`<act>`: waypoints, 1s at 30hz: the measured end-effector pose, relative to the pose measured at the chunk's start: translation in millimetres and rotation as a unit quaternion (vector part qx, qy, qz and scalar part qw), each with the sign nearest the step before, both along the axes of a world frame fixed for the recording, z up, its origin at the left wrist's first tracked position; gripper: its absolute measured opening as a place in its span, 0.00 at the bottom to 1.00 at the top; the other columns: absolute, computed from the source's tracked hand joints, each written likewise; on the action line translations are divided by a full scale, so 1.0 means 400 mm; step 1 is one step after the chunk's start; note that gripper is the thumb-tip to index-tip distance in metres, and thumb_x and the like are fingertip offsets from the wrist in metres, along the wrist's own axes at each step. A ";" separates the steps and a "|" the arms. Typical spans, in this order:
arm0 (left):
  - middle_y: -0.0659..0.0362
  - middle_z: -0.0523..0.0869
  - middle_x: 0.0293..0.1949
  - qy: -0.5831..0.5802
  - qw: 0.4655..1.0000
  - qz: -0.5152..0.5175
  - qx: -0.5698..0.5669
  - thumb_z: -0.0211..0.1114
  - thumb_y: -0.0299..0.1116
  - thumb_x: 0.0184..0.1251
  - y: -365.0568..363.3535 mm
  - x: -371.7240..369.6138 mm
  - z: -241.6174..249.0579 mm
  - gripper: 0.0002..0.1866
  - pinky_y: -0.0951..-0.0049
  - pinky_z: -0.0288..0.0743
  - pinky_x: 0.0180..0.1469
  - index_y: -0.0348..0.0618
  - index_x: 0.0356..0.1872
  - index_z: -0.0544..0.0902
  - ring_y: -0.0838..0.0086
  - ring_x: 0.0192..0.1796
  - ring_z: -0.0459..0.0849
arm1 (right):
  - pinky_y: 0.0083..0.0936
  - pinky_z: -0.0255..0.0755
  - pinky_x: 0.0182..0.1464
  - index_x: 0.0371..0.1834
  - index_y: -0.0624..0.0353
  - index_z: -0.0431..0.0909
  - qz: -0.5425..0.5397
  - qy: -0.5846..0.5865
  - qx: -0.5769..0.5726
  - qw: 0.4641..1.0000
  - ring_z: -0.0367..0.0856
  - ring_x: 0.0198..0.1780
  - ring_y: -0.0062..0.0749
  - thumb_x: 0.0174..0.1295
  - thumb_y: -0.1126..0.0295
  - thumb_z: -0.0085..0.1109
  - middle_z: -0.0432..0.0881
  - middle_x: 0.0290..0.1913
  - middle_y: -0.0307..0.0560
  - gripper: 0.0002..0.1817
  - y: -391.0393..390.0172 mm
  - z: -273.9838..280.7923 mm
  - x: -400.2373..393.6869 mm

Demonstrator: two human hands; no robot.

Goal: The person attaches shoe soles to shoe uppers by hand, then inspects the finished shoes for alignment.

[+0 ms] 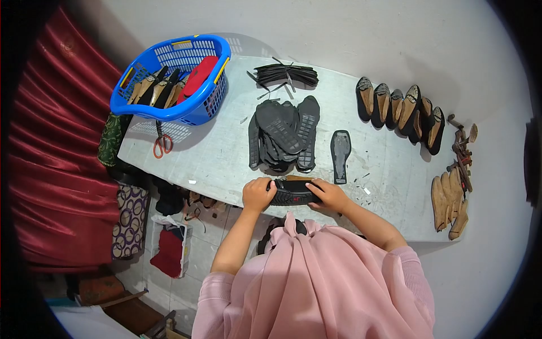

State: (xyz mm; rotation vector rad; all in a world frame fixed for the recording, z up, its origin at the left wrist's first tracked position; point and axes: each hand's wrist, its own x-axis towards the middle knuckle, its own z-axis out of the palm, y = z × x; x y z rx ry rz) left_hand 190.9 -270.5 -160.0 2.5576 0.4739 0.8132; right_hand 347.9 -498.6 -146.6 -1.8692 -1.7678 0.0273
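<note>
At the table's near edge, my left hand point(258, 194) and my right hand point(329, 195) grip the two ends of a black shoe point(294, 196). Its ridged sole, marked with a small red patch, faces me. A strip of tan shows behind the shoe's top edge. Just beyond my hands lies a heap of dark grey shoe soles point(280, 127). One separate sole point(340, 156) rests flat to the right of the heap.
On the table point(226, 152), a blue basket point(195, 116) of shoes stands at left, orange-handled scissors point(162, 146) beside it. A bundle of black strips point(288, 74) lies at the back. Finished-looking flats point(409, 107), wooden shoe lasts point(447, 198) and hammers point(463, 150) line the right.
</note>
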 end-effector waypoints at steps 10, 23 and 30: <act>0.55 0.82 0.25 -0.017 0.999 -0.009 0.026 0.61 0.36 0.53 -0.004 -0.001 0.009 0.07 0.61 0.73 0.31 0.45 0.27 0.82 0.58 0.27 0.80 | 0.40 0.75 0.43 0.57 0.58 0.69 -0.090 -0.011 -0.166 0.982 0.79 0.44 0.48 0.37 0.57 0.69 0.73 0.48 0.56 0.39 0.053 0.061 -0.038; 0.52 0.78 0.17 0.016 1.000 0.009 0.019 0.60 0.37 0.52 0.029 0.047 0.028 0.09 0.58 0.70 0.25 0.44 0.19 0.76 0.55 0.21 0.78 | 0.42 0.77 0.36 0.39 0.65 0.75 -0.149 0.031 -0.158 0.976 0.82 0.35 0.51 0.51 0.33 0.57 0.80 0.33 0.56 0.38 0.101 0.030 -0.016; 0.59 0.79 0.17 -0.035 0.982 -0.130 0.133 0.65 0.38 0.47 0.028 0.080 0.195 0.08 0.65 0.71 0.25 0.47 0.17 0.80 0.64 0.20 0.79 | 0.37 0.67 0.58 0.57 0.74 0.68 -0.074 0.290 -0.247 0.922 0.75 0.55 0.53 0.32 0.44 0.74 0.75 0.52 0.68 0.52 0.094 0.060 -0.001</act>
